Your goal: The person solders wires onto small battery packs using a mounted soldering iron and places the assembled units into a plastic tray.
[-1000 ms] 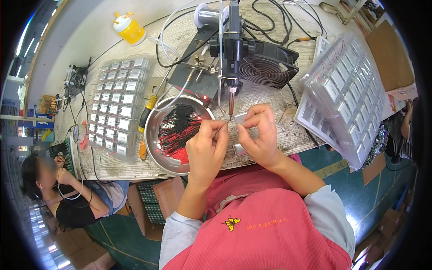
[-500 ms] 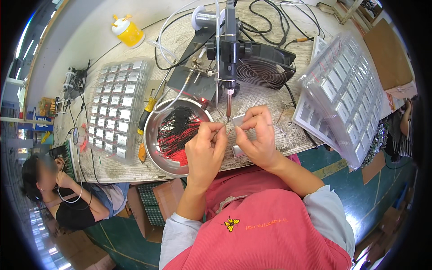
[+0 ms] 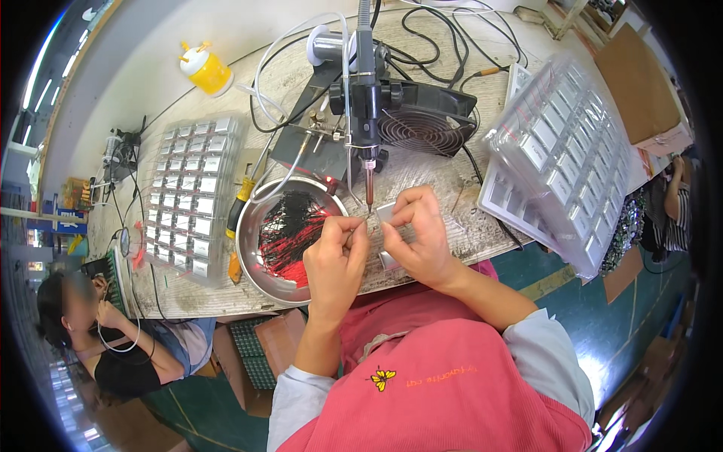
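Observation:
My left hand (image 3: 337, 260) is closed in a pinch just left of the tip of a soldering iron (image 3: 369, 181), which hangs upright in a clamp. My right hand (image 3: 418, 239) pinches close by on the tip's right side. What the fingertips hold is too small to make out. Partly behind my right fingers lies a silver rectangular piece (image 3: 386, 214), with another silver piece (image 3: 388, 262) nearer the table edge. Beside my left hand stands a metal bowl (image 3: 247, 260) of red and black wires (image 3: 290, 233).
A clear tray (image 3: 181, 192) of white-faced modules lies left, near a yellow-handled screwdriver (image 3: 240, 205). Stacked trays (image 3: 561, 166) lean at right. Behind the iron are a black fan (image 3: 425, 124) and solder spool (image 3: 329, 49). Another person (image 3: 124, 331) sits at left.
The whole view has shifted slightly, moving the scene left and a little down. Both hands stay pinched at the iron tip, and my right fingertips sit slightly closer to it.

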{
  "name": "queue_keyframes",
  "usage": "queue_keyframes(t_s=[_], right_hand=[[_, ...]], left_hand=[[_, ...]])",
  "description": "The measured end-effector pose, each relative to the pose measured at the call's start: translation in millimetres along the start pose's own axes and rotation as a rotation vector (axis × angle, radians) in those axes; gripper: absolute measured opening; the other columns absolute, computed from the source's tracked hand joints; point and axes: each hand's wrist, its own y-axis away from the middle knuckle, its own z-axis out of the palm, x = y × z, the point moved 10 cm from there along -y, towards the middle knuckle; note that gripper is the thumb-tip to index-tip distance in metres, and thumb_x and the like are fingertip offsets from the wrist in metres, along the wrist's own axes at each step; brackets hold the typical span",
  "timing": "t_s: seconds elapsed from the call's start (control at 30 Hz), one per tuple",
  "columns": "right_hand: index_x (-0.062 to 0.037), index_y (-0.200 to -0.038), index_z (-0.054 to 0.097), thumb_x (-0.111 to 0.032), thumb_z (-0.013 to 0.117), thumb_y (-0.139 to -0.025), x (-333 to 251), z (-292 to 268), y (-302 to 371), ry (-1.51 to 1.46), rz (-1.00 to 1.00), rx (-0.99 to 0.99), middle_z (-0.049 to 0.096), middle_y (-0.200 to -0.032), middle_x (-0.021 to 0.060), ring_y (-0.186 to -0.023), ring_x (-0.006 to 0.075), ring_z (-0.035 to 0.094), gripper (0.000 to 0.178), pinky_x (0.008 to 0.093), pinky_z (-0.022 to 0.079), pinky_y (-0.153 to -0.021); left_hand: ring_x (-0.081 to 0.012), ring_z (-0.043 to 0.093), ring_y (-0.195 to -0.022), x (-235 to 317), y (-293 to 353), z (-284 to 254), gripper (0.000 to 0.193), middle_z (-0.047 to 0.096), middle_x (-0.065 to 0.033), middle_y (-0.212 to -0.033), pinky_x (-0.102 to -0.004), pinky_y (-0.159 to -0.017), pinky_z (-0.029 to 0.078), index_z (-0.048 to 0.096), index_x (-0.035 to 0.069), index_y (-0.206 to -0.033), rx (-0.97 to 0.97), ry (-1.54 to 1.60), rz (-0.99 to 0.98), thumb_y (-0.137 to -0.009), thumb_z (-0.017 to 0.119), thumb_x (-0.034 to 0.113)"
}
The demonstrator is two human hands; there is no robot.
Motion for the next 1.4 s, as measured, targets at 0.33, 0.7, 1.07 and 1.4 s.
queue_keyframes(t_s=[0.33,0.7,1.07,1.4], right_hand=[[-0.0011,-0.084,0.049,-0.004,0.064,-0.078,8,-6,13,-0.071,0.101,-0.080,0.050,-0.095,0.0146,-0.081,0.0279,0.054,0.016,0.0329,0.047,-0.068],[-0.0050,-0.082,0.049,0.000,0.063,-0.077,-31,-151,-4,0.299,0.078,0.075,0.053,-0.100,0.0126,-0.092,0.0278,0.054,0.015,0.0348,0.043,-0.081],[-0.0023,-0.089,0.053,-0.011,0.061,-0.086,31,-288,-92,0.266,0.263,0.350,0.055,-0.100,0.0071,-0.085,0.0116,0.054,0.012,0.0255,0.045,-0.073],[-0.0027,-0.091,0.058,-0.020,0.063,-0.084,130,-332,-103,0.463,0.408,0.382,0.061,-0.084,0.0070,-0.077,0.0143,0.056,0.020,0.0286,0.046,-0.069]], left_hand=[[-0.0072,0.052,-0.052,-9,6,-1,0.008,0.058,-0.0045,-0.061,-0.0241,-0.049,0.041,0.059,0.001,-0.089,-0.039,0.010,-0.017,-0.086,0.064,0.006],[-0.0023,0.043,-0.055,-25,4,-24,0.007,0.053,0.0037,-0.064,-0.0186,-0.050,0.034,0.060,0.000,-0.088,0.046,0.123,-0.045,-0.087,0.063,0.006],[-0.0024,0.045,-0.056,-26,12,-35,0.007,0.055,0.0021,-0.067,-0.0184,-0.050,0.035,0.059,-0.001,-0.088,0.118,0.095,-0.017,-0.088,0.062,0.005],[-0.0029,0.045,-0.055,-30,13,-37,0.007,0.055,0.0011,-0.067,-0.0184,-0.050,0.036,0.058,-0.001,-0.089,0.107,0.117,-0.018,-0.089,0.061,0.005]])
